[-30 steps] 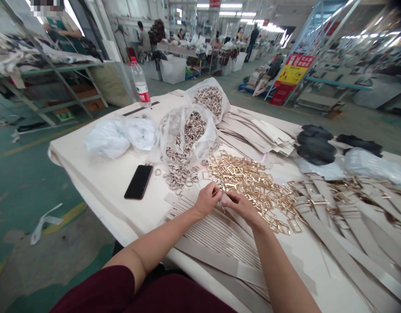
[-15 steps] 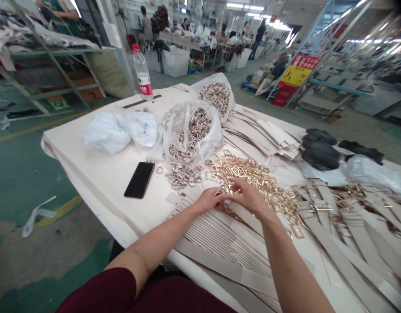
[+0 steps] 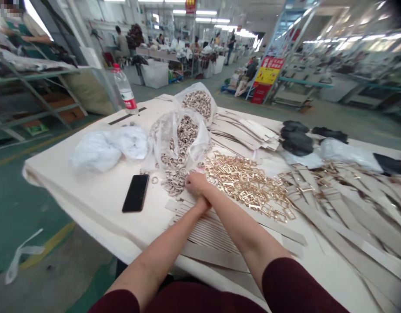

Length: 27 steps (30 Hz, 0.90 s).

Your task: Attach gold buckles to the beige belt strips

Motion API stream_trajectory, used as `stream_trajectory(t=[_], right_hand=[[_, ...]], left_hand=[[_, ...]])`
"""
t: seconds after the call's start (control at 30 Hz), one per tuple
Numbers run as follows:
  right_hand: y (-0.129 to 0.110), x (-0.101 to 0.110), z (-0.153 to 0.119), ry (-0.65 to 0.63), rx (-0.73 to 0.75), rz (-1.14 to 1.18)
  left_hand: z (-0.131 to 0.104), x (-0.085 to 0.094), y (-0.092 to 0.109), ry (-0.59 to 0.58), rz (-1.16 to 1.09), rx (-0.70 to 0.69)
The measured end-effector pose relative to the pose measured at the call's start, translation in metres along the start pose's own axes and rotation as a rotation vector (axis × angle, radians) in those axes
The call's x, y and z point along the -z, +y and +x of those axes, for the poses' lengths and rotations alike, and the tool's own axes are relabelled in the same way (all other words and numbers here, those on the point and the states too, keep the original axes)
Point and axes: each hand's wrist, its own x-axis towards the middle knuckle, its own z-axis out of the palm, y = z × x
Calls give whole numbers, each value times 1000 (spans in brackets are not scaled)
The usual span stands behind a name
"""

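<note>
My right hand (image 3: 196,183) is closed over the edge of a pile of small beige loops (image 3: 174,181), its fingertips at the loops; what it holds is too small to make out. My left hand (image 3: 204,203) lies under the right wrist, its fingers hidden. Beneath my forearms is a row of narrow beige strips (image 3: 216,234). Gold rectangular buckles (image 3: 242,176) are heaped right of my hands. Behind the loose loops, an open clear bag (image 3: 184,139) holds more of them.
A black phone (image 3: 135,193) and white plastic bags (image 3: 96,150) lie on the left of the table (image 3: 66,182). A bottle (image 3: 125,91) stands at the back left. Finished-looking straps with buckles (image 3: 344,204) cover the right side. A person (image 3: 231,48) stands far back.
My right hand has moved left from the buckles to the loop pile, crossing over my left hand. The whole view has shifted, with the table objects lying further left in the frame.
</note>
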Motion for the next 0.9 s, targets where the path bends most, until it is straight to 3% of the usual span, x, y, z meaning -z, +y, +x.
stream_trajectory(t=[0.1,0.17,0.27,0.33,0.43,0.57,0.77,0.9], right_hand=[[37,17,-45,204,-70,222],[64,15,-90,374,-192,595],[88,-10,-150,453,-442,1127],[90,-31,-170,473,-535,1324],[77,-53,-169,479,-545,1497],[62,-60,-156,511,-576,1591],[70,-61,-156,663,-462,1672],[77,-60,-157,667,-422,1573]], left_hand=[[0,6,5,-110,62,42],[1,10,5,-163,109,63],[2,13,5,-186,161,91],[2,13,6,-187,174,91],[-1,12,10,-194,205,61],[-5,11,15,-204,235,38],[-4,8,16,-249,230,73],[-4,7,16,-267,250,80]])
